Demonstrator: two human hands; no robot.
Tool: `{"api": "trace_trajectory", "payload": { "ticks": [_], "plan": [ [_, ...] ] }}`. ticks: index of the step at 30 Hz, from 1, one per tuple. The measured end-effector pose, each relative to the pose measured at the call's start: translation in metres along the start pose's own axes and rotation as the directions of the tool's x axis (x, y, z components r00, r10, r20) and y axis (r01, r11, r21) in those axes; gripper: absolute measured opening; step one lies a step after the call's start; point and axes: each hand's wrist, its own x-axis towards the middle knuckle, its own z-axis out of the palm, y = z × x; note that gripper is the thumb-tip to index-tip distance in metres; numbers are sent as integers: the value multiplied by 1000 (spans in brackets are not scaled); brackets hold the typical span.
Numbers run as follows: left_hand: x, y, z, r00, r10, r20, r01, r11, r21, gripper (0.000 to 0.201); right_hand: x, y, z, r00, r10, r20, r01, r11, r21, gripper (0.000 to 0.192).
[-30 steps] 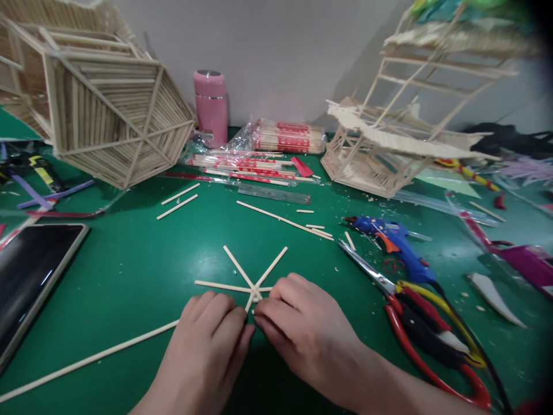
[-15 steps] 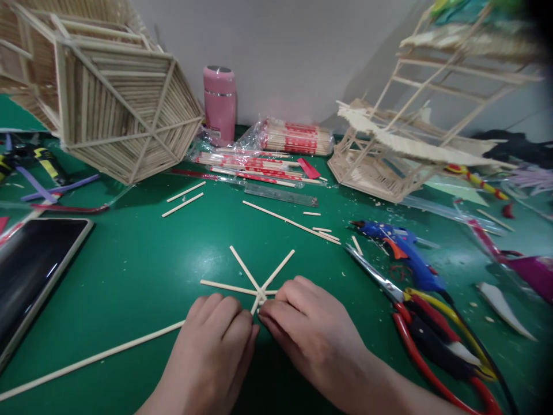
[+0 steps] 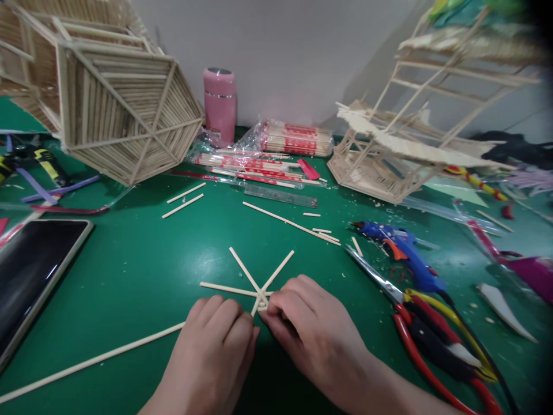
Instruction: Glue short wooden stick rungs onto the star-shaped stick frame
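Observation:
On the green tabletop lies a star-shaped frame of thin wooden sticks (image 3: 242,268), its spokes meeting just in front of my hands. My left hand (image 3: 211,340) is closed, with one long wooden stick (image 3: 99,358) running out of it toward the lower left. Its fingertips are beside the near spoke. Closed at the frame's right side, my right hand (image 3: 315,334) covers the right-hand spokes and has its fingertips by the hub. A short stick piece (image 3: 262,308) shows between the near spokes, next to those fingertips. The fingers hide their exact grip.
To the right lie scissors (image 3: 380,276), pliers with red handles (image 3: 410,351) and a blue glue gun (image 3: 404,253). A phone (image 3: 38,276) is at left. Behind stand a stick-built model (image 3: 116,104), a pink bottle (image 3: 220,106), stick packs (image 3: 296,138) and another stick structure (image 3: 380,155).
My right fingertips have shifted slightly right and away from the hub, showing more of the short stick piece. My left hand and the frame stay nearly still.

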Motion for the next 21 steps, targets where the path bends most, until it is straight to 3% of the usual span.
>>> {"api": "trace_trajectory", "payload": {
  "ticks": [21],
  "plan": [
    [-5,-1,2,998,26,54,-30,996,86,18,-8,1,-1,987,160,-24,-159,987,40,3]
  ]
}}
